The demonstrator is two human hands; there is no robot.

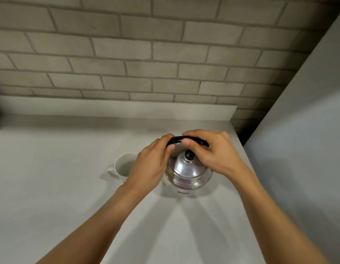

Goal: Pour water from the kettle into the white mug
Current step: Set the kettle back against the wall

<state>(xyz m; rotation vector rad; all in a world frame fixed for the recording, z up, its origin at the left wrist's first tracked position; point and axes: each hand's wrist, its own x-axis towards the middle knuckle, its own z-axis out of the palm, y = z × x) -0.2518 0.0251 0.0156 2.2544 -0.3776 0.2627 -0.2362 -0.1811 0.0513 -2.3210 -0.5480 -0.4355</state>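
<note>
A shiny metal kettle (188, 173) stands upright on the pale grey table (51, 187), near the table's right edge and not far from its back edge, where a low white upstand runs along the foot of a wall of pale bricks (127, 54). The kettle's lid carries a small black knob (189, 155), and a black handle (184, 139) arches over the top. Both hands are closed on that handle: the left hand (152, 164) grips its left end, fingers curled over the bar and thumb tucked beneath, while the right hand (209, 155) wraps the middle and right part, fingers over the far side and the thumb tip showing on the near side. The two hands sit just beside each other on the bar, with a short stretch of black handle visible between them. Whether the kettle's base is resting on the table or raised slightly cannot be told, since a white piece with a dark mark shows beneath its body. The white mug (124, 166) stands upright just to the left of the kettle, partly hidden behind the left hand, its handle pointing left toward the near side; something clear seems to lie in it. A plain grey panel (308, 130) rises beyond the table's right edge
</note>
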